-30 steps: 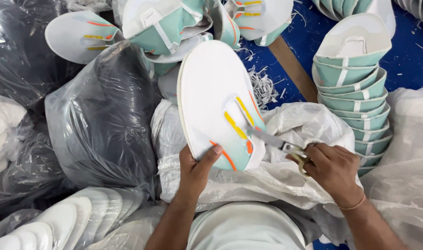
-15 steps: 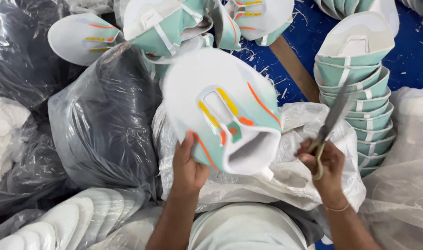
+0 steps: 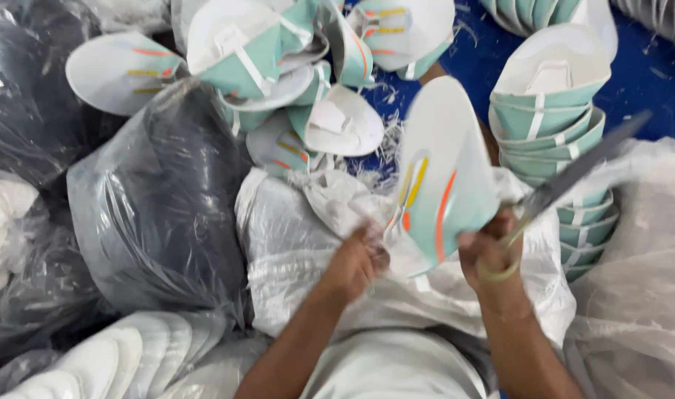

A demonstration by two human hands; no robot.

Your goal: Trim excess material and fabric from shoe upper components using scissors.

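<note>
Stacked mint pieces (image 3: 548, 111) beside black plastic bags (image 3: 156, 214).

Two bare forearms come up from the bottom edge of the view, with no sleeves showing on either. The left hand (image 3: 360, 260) wears no glove, ring or watch that can be made out; its outline is blurred. The right hand (image 3: 491, 247) is bare too, also blurred. A thin, pale yellowish band (image 3: 498, 274) circles the right wrist, just below the hand. Between the two forearms, at the bottom of the view, lies a pale, whitish-green garment (image 3: 397, 366) covering the person's lap or body; its cloth looks plain, without pattern or print.
</note>
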